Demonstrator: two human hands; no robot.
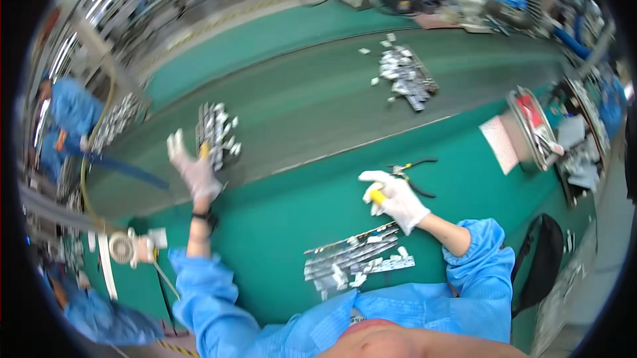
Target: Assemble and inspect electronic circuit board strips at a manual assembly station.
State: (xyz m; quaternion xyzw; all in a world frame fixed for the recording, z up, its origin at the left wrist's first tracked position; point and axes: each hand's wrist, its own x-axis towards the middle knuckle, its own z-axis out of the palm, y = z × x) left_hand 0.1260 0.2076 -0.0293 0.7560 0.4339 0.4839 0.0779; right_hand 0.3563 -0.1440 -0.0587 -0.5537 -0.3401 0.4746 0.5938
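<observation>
My left hand (198, 175), in a white glove with a yellow patch at the thumb, reaches over the grey conveyor belt (298, 106) with its fingers spread. Right beside it lies a pile of thin strips and small white pieces (217, 129); whether they touch, I cannot tell. My right hand (398, 204), also gloved with yellow at the thumb, hovers over the green work surface (279, 205), its fingers apart and nothing visible in them. Nearest to it are black-and-yellow pliers (415, 177) and, toward me, a stack of dark and silvery strips (352, 255) with white bits.
Another heap of strips (406, 72) rests on the belt at the far right. A bin with red contents (533, 126) stands at the right, beside a pinkish sheet (499, 143). A small round fan (123, 247) is at the left. People in blue work beyond the belt and at the left.
</observation>
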